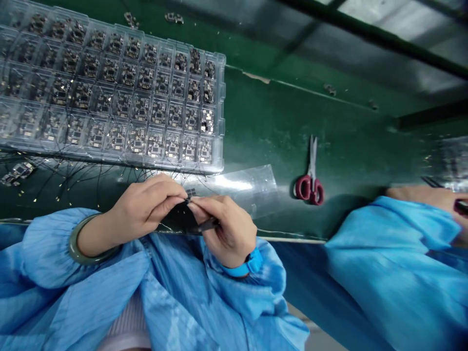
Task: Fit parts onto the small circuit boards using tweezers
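Extends the left hand (144, 204) rightward from the lower left, back turned up, forearm slanting slightly away from the body. Wears a green bangle (76, 241) around that wrist, next to a gathered blue cuff. Pinches with the tips of the left thumb and index finger at a small dark piece (187, 199), too small and blurred to identify. Cannot tell exactly how the other left fingers lie.

Angles the right hand (232, 229) up and to the left, with a blue watch strap (243, 267) around the wrist. Pinches with the right thumb and index finger at the same piece, nearly meeting the left fingertips. Folds the remaining right fingers toward the palm, beside a dark, slender tool (207, 225), partly hidden.

Holds the small dark piece between the 2 hands, over the green table (263, 131) close to its near edge, just nearer than a clear tray (221, 78) with 4 visible rows of circuit boards (207, 122). Has black wires (98, 180) along the tray's near side, a clear plastic sheet (263, 183) just beyond the right hand, and red-handled scissors (312, 168) farther right, blades together.
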